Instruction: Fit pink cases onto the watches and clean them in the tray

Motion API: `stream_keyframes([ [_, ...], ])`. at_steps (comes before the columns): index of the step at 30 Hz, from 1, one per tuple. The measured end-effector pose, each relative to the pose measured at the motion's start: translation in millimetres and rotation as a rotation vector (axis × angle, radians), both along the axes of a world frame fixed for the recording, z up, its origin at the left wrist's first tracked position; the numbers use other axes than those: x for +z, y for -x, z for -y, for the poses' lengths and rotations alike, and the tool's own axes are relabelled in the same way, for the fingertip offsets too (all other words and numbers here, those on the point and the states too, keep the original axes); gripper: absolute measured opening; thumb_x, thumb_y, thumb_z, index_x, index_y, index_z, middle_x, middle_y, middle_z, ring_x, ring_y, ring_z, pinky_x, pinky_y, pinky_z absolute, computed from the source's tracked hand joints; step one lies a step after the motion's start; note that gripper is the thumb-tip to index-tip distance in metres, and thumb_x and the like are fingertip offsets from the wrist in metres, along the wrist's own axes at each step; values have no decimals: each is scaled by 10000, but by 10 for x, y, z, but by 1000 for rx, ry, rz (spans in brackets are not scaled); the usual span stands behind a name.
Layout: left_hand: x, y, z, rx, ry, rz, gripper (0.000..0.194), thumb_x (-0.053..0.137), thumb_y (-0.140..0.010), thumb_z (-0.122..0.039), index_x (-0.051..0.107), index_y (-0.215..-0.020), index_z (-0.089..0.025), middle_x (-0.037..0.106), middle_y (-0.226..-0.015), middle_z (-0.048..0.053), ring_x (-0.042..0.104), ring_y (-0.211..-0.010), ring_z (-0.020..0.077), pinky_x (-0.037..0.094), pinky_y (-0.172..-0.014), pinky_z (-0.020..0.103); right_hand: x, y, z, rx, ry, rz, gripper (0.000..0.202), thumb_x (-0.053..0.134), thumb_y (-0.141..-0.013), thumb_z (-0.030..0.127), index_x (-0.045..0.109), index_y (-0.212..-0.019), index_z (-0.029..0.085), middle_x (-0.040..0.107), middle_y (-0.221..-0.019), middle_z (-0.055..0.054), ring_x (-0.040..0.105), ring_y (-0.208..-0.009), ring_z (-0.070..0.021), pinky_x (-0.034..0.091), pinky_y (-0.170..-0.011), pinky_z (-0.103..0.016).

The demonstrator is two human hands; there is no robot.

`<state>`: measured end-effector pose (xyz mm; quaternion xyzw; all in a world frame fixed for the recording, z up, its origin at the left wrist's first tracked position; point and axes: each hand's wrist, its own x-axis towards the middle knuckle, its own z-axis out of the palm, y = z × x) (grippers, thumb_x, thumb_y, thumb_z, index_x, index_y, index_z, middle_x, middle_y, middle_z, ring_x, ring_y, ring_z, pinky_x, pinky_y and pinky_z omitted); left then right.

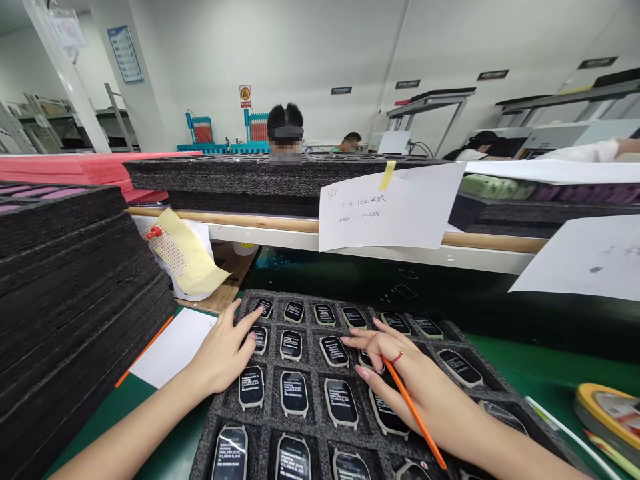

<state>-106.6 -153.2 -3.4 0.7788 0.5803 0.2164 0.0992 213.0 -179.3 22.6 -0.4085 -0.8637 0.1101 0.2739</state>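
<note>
A dark foam tray (311, 413) lies in front of me, its cells holding several rows of smartwatch bodies without straps. White text is lit on many of the screens. My left hand (220, 353) reaches over the tray's left edge with fingers apart, a fingertip at the screen of a far-left smartwatch (265, 308). Over the right half of the tray, my right hand (420, 377) grips a thin orange stick (413, 417), which slants down toward me. Its fingertips are near a smartwatch (334, 351) in the second row. The hand covers some cells.
Stacked black foam trays (65, 320) rise at the left. A shelf (270, 223) with more foam and a handwritten paper (390, 210) crosses ahead. White paper (173, 347) lies left of the tray; tape rolls (610, 413) sit at right. A co-worker (285, 130) is beyond.
</note>
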Motion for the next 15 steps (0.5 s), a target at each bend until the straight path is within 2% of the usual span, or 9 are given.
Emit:
stream_keyframes([
  [6,-32,16,21,25,-22,31,543,424,-985,-270,381,-1527,-271,372,-1584,150,378,-1453,339,391,-1141,571,27,70,-20,36,4,2,199,470,-969,236,336,-827,275,753,-1138,-119,616,-1265,-262,369,-1120,-673],
  [15,-53,26,17,30,-22,51,512,338,-1009,-310,415,-1499,-184,464,-1522,163,422,-1427,304,376,-1161,548,-59,28,39,41,58,13,235,476,-881,114,309,-827,270,744,-1166,-93,600,-1279,-239,333,-1151,-641],
])
